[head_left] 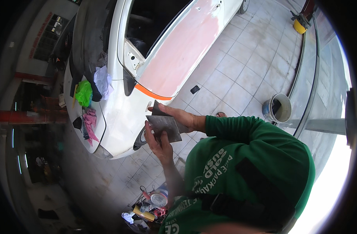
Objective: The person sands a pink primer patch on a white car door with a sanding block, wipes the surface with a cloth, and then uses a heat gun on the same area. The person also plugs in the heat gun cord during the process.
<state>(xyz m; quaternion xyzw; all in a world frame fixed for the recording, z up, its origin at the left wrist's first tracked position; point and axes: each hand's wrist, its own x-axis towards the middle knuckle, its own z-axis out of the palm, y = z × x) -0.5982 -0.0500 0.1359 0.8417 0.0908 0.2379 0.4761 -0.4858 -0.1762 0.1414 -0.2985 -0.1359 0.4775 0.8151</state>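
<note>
My left hand [160, 146] pinches a thin, stiff-looking grey rectangular plate [163, 125] with smeared patches, its thumb on the near face. Just beyond it, my right hand [182, 117] grips a darker flat plate [156, 109], thumb laid along it. The two plates overlap, and the grey one partly covers the darker one; I cannot tell whether they touch. Both are held in front of a white car's fender [126, 111]. Behind that, the car door [182, 50] carries a broad pink, patchy area. An orange strip [151, 93] runs at the panel's lower front edge.
On the hood lie a green plastic bag [83, 93], a white crumpled sheet [103, 82] and a pink cloth [91, 123]. A black phone-like object [195, 89] rests on the tiled floor. A bucket [269, 109] stands at right, a yellow container [299, 27] farther off. Cans and tools [149, 210] clutter the lower floor.
</note>
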